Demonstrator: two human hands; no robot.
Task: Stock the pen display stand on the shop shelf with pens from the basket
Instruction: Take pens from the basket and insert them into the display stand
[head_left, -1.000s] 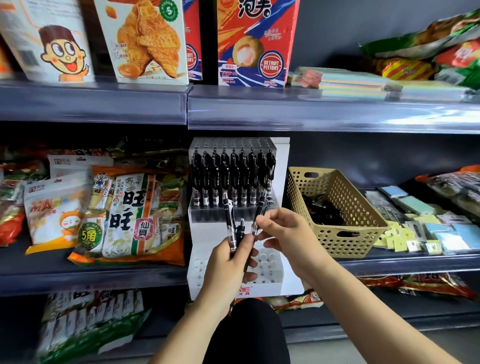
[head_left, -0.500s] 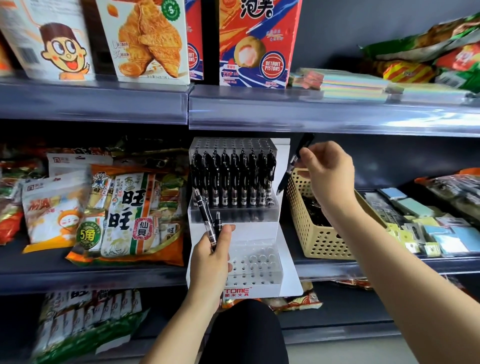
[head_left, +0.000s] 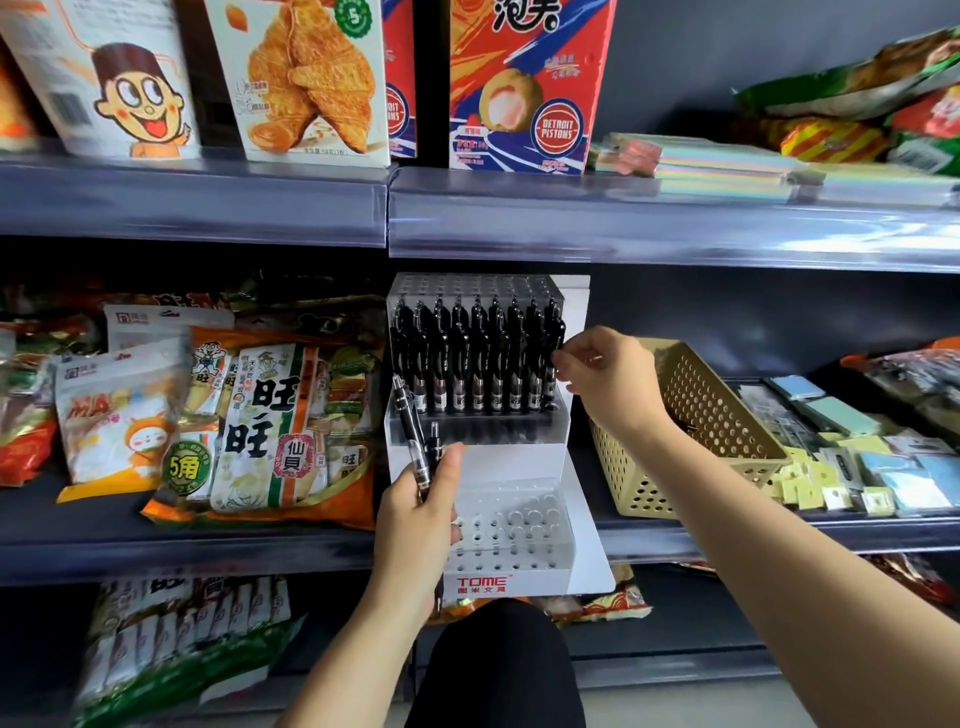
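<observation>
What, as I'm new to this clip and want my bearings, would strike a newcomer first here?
The white pen display stand at mid-shelf draws the eye: its upper tier is packed with black pens, its lower holes empty. The right hand pinches the end pen at the row's right, while the left hand grips spare pens before the stand. A beige basket sits right of it.

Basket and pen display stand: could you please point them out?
Basket (head_left: 722, 400): head view, perforated side wall.
Pen display stand (head_left: 481, 582): head view, lower front label.
</observation>
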